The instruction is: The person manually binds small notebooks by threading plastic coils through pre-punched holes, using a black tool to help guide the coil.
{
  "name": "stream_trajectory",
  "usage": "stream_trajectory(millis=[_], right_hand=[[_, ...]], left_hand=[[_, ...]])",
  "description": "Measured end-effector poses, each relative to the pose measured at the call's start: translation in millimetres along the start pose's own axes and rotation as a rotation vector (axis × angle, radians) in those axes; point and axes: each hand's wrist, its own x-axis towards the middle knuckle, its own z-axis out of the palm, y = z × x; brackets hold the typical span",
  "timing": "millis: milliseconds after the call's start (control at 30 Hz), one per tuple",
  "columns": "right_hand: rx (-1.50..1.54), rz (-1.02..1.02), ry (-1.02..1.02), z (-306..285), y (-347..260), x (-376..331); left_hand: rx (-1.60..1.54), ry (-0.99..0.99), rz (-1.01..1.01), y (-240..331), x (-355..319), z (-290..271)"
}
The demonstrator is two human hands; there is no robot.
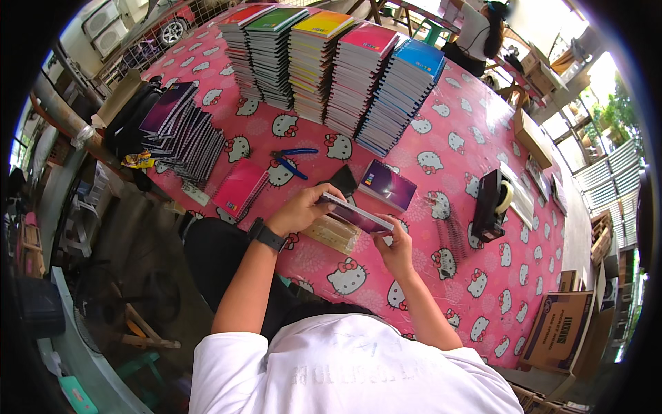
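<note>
While both hands, left (298, 210) and right (394, 250), grip a purple notebook (355, 214), cardboard boxes (560, 328) sit closed

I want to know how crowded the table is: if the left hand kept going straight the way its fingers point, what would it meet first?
Probably the purple notebook lying flat beyond the left hand, which holds one end of a notebook; depth is hard to judge here.

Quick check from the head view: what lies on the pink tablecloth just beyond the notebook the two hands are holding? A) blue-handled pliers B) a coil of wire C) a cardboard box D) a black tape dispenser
A: the blue-handled pliers lie on the tablecloth beyond the notebook gripped by the left hand and right hand; the black tape dispenser stands off to the right.
</note>
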Motion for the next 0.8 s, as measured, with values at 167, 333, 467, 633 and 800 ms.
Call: stream_trajectory(millis=[167, 333, 467, 633, 800], right_hand=[[-0.088, -0.1, 0.019, 8, -1, -2], [-0.16, -0.121, 0.046, 6, -4, 2], [-0.116, -0.096, -0.092, 8, 18, -7], [0.187, -0.054, -0.059, 7, 14, -4], [0.579, 0.171, -0.228, 31, 20, 3]], left_hand=[[0.043, 0.092, -0.021, -5, -13, -5], [0.102, 0.203, -0.028, 2, -13, 2], [0.219, 0.157, -0.019, -19, -15, -1], [-0.288, 0.628, 0.03, -34, -17, 23], [0.287, 0.699, -0.024, -52, -11, 57]])
